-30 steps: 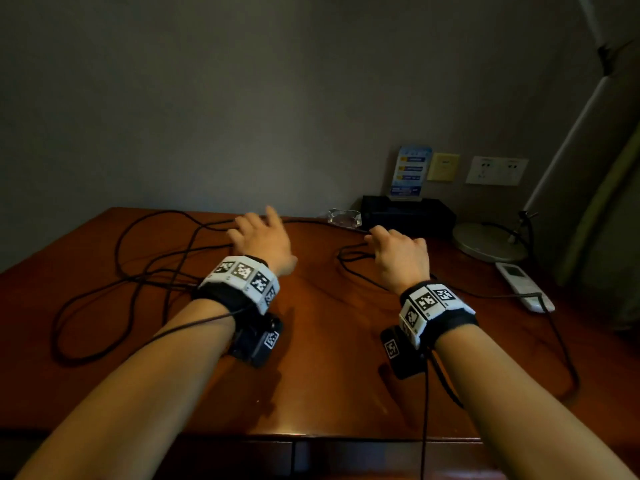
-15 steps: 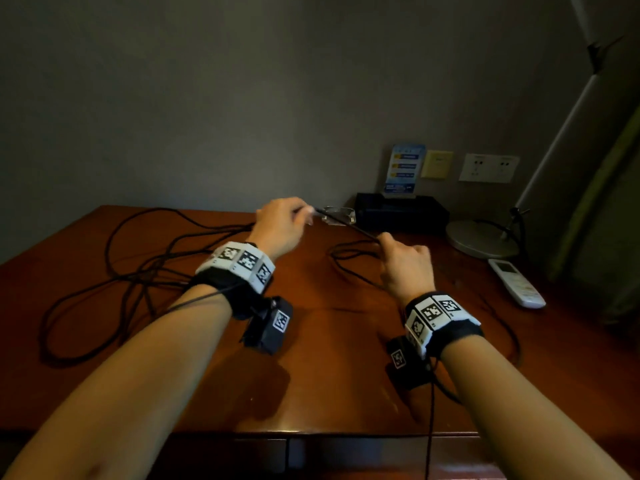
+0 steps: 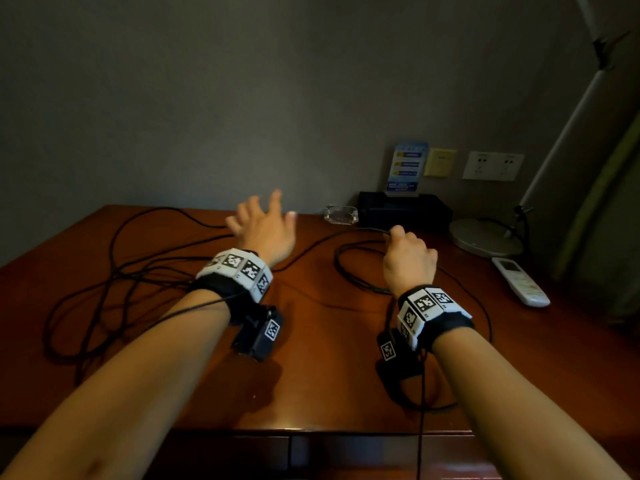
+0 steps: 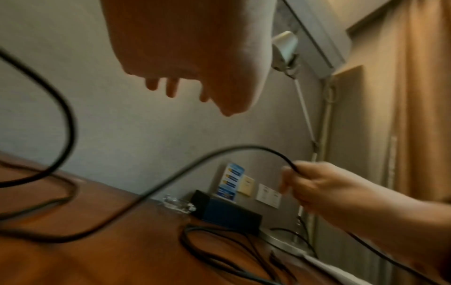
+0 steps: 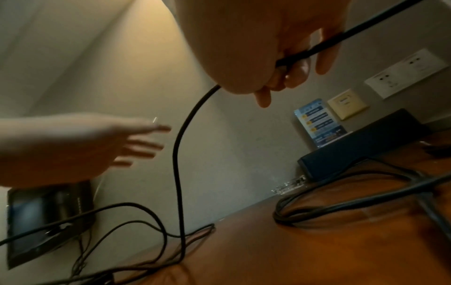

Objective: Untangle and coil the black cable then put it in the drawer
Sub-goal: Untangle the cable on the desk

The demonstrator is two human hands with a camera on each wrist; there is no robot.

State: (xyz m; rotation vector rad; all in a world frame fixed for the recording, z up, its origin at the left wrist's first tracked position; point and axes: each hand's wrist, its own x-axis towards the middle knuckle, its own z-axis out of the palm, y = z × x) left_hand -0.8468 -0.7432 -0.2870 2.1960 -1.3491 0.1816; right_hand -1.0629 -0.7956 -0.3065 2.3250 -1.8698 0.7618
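Observation:
A long black cable (image 3: 114,271) lies in tangled loops over the left half of the wooden desk (image 3: 311,358), with a smaller loop (image 3: 346,271) near the middle. My right hand (image 3: 405,251) pinches the cable above the desk; in the right wrist view the cable (image 5: 178,154) hangs down from my right hand (image 5: 280,63). My left hand (image 3: 263,223) hovers over the desk with fingers spread, holding nothing. In the left wrist view the cable (image 4: 219,154) arcs up into my right hand (image 4: 307,181) while my left hand (image 4: 185,57) is empty. Drawer fronts (image 3: 346,455) show under the desk edge.
A black box (image 3: 401,211) with a blue card (image 3: 407,168), a glass ashtray (image 3: 341,214), a lamp base (image 3: 485,237) and a white remote (image 3: 519,280) stand at the back right. Wall sockets (image 3: 491,166) sit above them.
My left hand has let go of the cable and opened, moving left and away. My right hand keeps its pinch on the cable, which now sags toward the desk.

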